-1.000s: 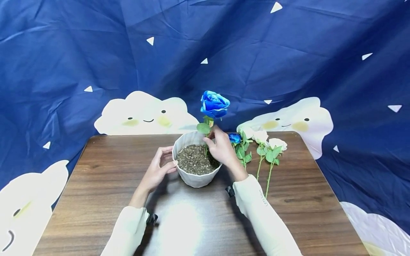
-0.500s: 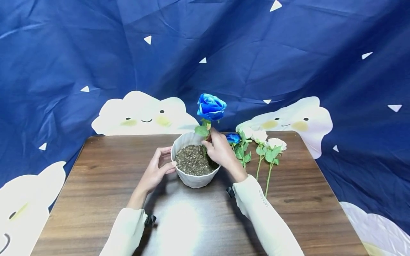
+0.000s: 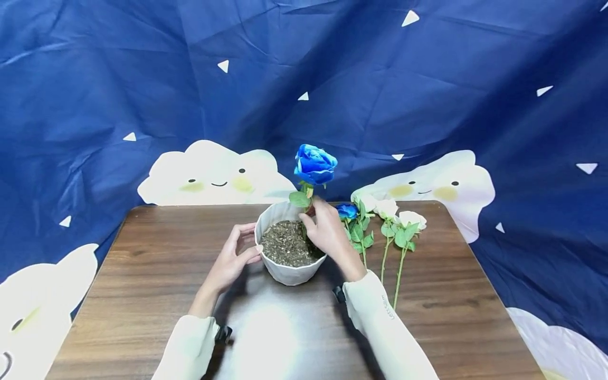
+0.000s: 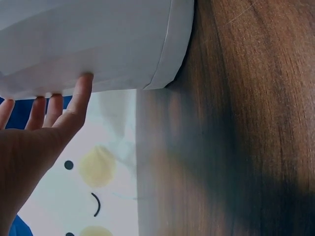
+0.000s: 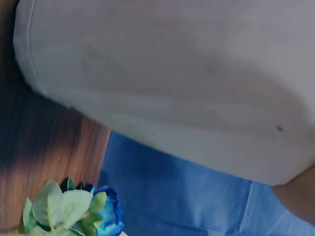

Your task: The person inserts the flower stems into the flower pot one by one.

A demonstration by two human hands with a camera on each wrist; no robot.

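Note:
A white faceted flowerpot (image 3: 290,275) filled with dark soil (image 3: 287,245) stands upright on the table. My left hand (image 3: 230,259) is at the pot's left side; in the left wrist view its spread, fairly straight fingers (image 4: 78,103) touch the outer wall with their tips. At the pot's right rim, my right hand (image 3: 328,227) pinches the stem of a blue rose (image 3: 315,164) between thumb and fingers. The rose is upright, its bloom above the rim and its stem running down to the soil. Most of my right hand is hidden behind the pot in the right wrist view.
Right of the pot lie several more roses: another blue rose (image 3: 347,211) and white roses (image 3: 411,219) with green leaves and stems. The wooden table (image 3: 157,264) ends at the back before a blue curtain (image 3: 266,79) with white cloud prints.
The blue rose has moved very slightly down and left with my right hand. The head view has tilted a little. My left hand stays against the pot.

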